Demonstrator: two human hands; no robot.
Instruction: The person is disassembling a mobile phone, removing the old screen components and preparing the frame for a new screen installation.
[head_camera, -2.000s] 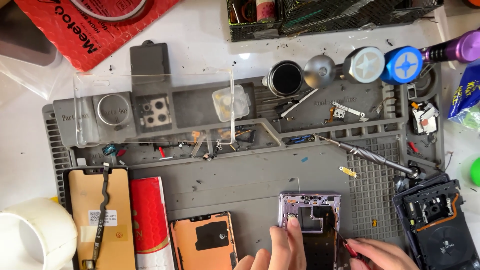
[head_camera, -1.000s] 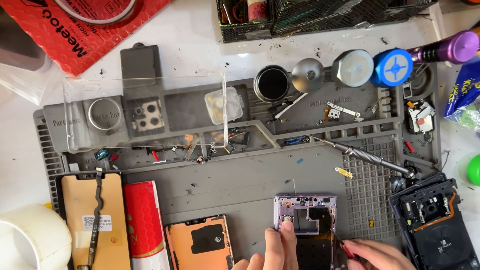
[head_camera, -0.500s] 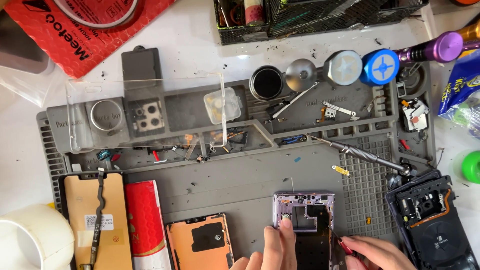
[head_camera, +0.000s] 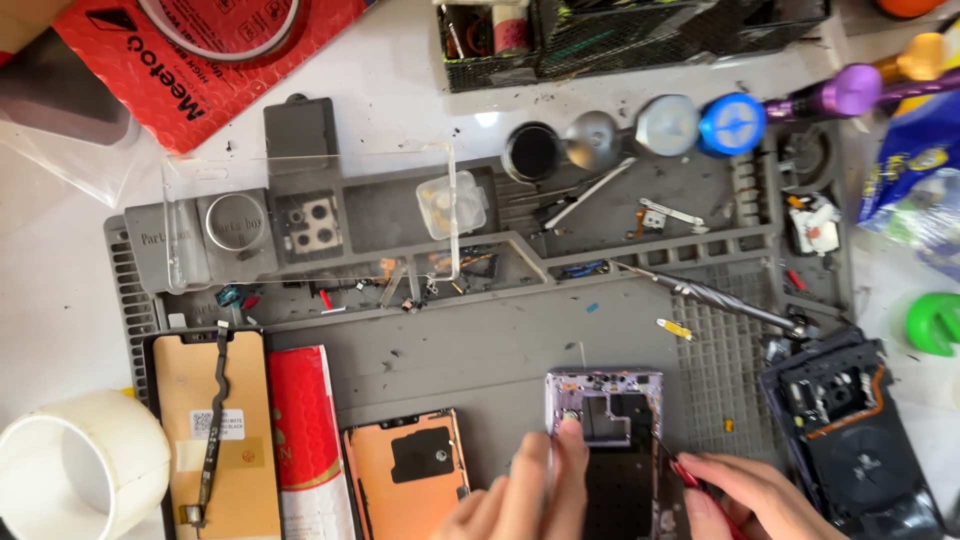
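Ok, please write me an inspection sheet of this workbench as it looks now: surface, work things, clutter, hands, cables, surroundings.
Surface: grey repair mat on a white table, dotted with small screws and scraps.
Job's things: opened purple phone frame at the near edge; thin red tool beside it.
Clutter: two orange-backed screens, red packet, dark phone body, tape roll, metal screwdriver, round caps.
Grippers: left hand rests fingers on the frame; right hand holds the red tool.
Cables: black flat cable lying on the left screen.
Surroundings: red padded envelope, black mesh basket, purple tool, green object.
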